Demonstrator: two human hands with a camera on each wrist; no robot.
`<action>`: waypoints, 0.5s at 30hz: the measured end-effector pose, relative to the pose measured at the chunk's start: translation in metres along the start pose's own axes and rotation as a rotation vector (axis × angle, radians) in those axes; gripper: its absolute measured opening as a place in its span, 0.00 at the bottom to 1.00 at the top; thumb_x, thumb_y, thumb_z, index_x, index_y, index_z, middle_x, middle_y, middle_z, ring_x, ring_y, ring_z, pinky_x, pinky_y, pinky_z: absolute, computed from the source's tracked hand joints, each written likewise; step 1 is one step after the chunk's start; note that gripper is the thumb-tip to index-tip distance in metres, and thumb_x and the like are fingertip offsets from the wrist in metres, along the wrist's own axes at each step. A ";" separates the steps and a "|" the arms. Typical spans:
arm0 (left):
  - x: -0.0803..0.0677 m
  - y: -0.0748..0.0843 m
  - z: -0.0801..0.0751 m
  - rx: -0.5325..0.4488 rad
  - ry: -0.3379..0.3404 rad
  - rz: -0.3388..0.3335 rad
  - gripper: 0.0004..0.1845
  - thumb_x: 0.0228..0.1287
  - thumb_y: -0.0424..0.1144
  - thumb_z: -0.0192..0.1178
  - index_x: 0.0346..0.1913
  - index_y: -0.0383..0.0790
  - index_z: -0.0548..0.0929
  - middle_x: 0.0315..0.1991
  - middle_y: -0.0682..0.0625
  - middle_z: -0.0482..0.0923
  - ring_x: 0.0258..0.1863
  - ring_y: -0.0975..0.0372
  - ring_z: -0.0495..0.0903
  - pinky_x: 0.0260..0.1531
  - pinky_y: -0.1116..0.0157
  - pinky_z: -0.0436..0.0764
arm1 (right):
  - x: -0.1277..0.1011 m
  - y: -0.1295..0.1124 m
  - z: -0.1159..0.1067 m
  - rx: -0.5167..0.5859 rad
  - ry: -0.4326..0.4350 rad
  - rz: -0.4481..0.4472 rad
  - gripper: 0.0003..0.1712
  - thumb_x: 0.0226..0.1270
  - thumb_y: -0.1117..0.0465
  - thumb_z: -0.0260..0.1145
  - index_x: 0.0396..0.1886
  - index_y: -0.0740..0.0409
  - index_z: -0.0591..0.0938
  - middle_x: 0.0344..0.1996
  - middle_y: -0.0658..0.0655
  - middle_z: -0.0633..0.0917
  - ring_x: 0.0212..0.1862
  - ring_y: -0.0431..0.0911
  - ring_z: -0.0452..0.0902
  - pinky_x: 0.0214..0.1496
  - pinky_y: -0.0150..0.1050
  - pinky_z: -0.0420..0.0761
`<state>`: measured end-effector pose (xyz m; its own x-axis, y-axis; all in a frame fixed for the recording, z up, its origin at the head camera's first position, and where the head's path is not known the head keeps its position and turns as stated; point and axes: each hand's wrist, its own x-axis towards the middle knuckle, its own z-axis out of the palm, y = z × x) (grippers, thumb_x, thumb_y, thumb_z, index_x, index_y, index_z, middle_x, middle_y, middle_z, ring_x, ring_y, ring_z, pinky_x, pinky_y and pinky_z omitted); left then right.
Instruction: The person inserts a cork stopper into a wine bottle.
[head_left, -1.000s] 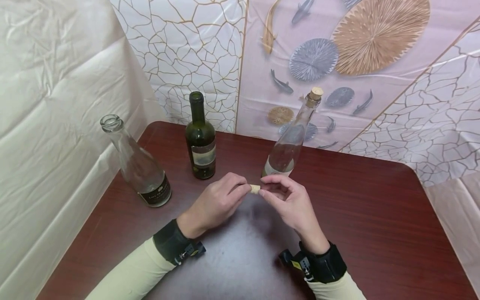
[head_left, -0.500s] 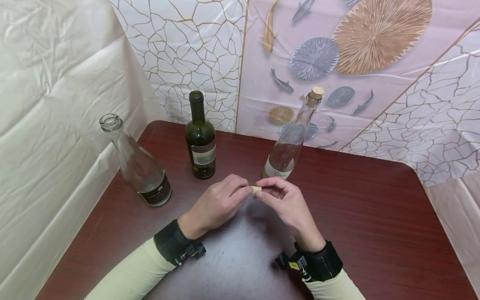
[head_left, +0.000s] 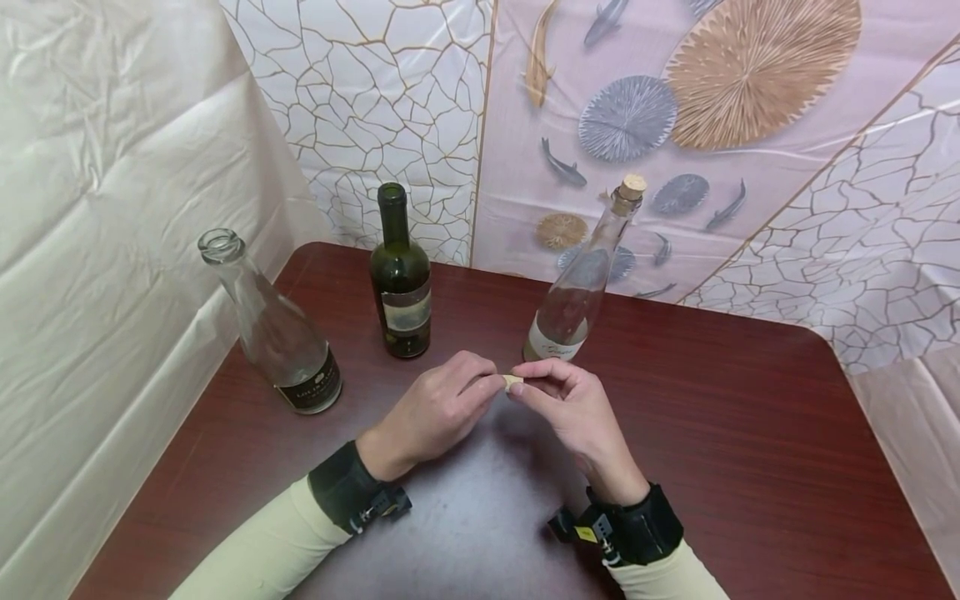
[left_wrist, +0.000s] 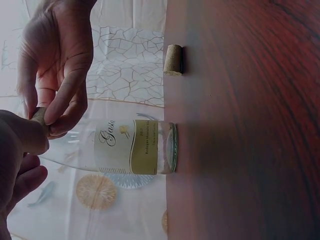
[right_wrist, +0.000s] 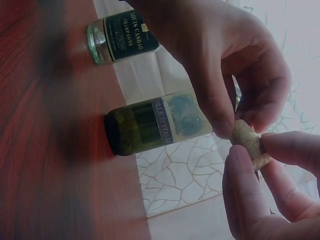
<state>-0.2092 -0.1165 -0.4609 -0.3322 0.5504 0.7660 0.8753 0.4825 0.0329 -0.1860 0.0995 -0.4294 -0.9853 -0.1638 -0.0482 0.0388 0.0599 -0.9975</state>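
1. Above the middle of the dark red table (head_left: 750, 433), just in front of the corked bottle: a small cork (head_left: 513, 382), held up off the wood between two hands.
2. Pinched at one end by the left hand (head_left: 435, 412), thumb and forefinger closed on it, other fingers curled under.
3. Pinched at the other end by the right hand (head_left: 573, 408), fingertips (right_wrist: 240, 170) pressed on the cork's side, remaining fingers loosely bent.
4. Seen close from the right wrist: same cork (right_wrist: 250, 140), pale and speckled, squeezed between fingers of both hands.
5. Just behind the hands: clear glass bottle (head_left: 581, 283) with a cream label, standing on the table, stopped with its own cork (head_left: 632, 187).
6. Farther left, near the table's back edge: dark green bottle (head_left: 401, 279), upright, mouth open, pale label on its belly.
7. Farther left again, near the left edge: clear bottle with a black label (head_left: 273, 329), upright, mouth open.
8. Caught only by the left wrist camera: a second loose cork (left_wrist: 173, 60) resting on the tabletop, well apart from the hands.
9. Behind the table: plastic sheeting printed with fish and lily pads (head_left: 675, 108), and cracked white-and-gold panels beside it.
10. On both wrists: black straps over cream sleeves (head_left: 262, 550).
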 end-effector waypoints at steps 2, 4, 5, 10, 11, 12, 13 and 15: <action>0.001 0.000 0.000 -0.026 0.011 -0.016 0.07 0.67 0.29 0.64 0.46 0.37 0.85 0.44 0.48 0.80 0.45 0.59 0.81 0.46 0.66 0.85 | -0.001 0.000 0.000 -0.013 0.011 -0.003 0.20 0.66 0.66 0.75 0.54 0.71 0.84 0.41 0.48 0.91 0.45 0.40 0.89 0.50 0.34 0.88; 0.002 0.001 -0.001 -0.066 0.026 -0.051 0.08 0.65 0.30 0.67 0.45 0.38 0.85 0.44 0.49 0.80 0.45 0.59 0.81 0.47 0.66 0.85 | -0.001 -0.001 -0.001 -0.019 0.024 -0.005 0.20 0.66 0.65 0.75 0.55 0.71 0.84 0.40 0.49 0.91 0.44 0.40 0.89 0.50 0.34 0.88; 0.003 0.001 -0.001 -0.094 0.033 -0.076 0.08 0.64 0.31 0.69 0.45 0.39 0.85 0.44 0.49 0.81 0.45 0.60 0.81 0.48 0.66 0.85 | -0.001 -0.001 -0.002 -0.015 0.030 -0.005 0.20 0.67 0.66 0.74 0.55 0.71 0.84 0.40 0.49 0.91 0.44 0.40 0.89 0.50 0.35 0.88; 0.007 0.001 -0.004 -0.251 0.107 -0.238 0.14 0.58 0.34 0.75 0.45 0.40 0.84 0.44 0.50 0.83 0.45 0.60 0.82 0.49 0.64 0.84 | -0.002 -0.003 -0.005 0.009 0.046 0.001 0.20 0.68 0.66 0.73 0.56 0.71 0.83 0.40 0.48 0.91 0.43 0.40 0.90 0.52 0.35 0.88; 0.008 0.001 -0.005 -0.278 0.125 -0.274 0.14 0.57 0.33 0.76 0.45 0.40 0.84 0.43 0.50 0.83 0.45 0.60 0.82 0.49 0.65 0.84 | -0.002 -0.003 -0.005 0.013 0.046 0.001 0.20 0.68 0.66 0.73 0.56 0.71 0.83 0.40 0.47 0.91 0.43 0.40 0.90 0.52 0.35 0.88; 0.009 0.000 -0.007 -0.303 0.143 -0.311 0.14 0.57 0.33 0.76 0.45 0.40 0.84 0.43 0.50 0.83 0.44 0.60 0.83 0.48 0.65 0.84 | -0.001 -0.003 -0.005 0.013 0.045 0.002 0.20 0.68 0.65 0.73 0.56 0.71 0.83 0.40 0.47 0.91 0.44 0.40 0.90 0.52 0.34 0.88; 0.009 -0.001 -0.009 -0.324 0.159 -0.352 0.14 0.57 0.32 0.76 0.45 0.40 0.85 0.42 0.50 0.84 0.43 0.61 0.83 0.47 0.66 0.84 | -0.001 -0.003 -0.005 0.009 0.043 -0.001 0.20 0.68 0.65 0.73 0.56 0.72 0.83 0.39 0.47 0.91 0.43 0.40 0.90 0.52 0.34 0.88; 0.010 -0.003 -0.014 -0.357 0.197 -0.442 0.13 0.57 0.32 0.76 0.44 0.39 0.85 0.41 0.49 0.84 0.41 0.61 0.83 0.44 0.69 0.83 | -0.001 -0.004 -0.005 -0.004 0.041 -0.004 0.21 0.68 0.65 0.74 0.56 0.72 0.83 0.39 0.46 0.91 0.42 0.39 0.89 0.50 0.33 0.88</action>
<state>-0.2104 -0.1218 -0.4441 -0.6504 0.1970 0.7336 0.7441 0.3595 0.5631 -0.1864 0.1044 -0.4254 -0.9914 -0.1240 -0.0417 0.0341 0.0632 -0.9974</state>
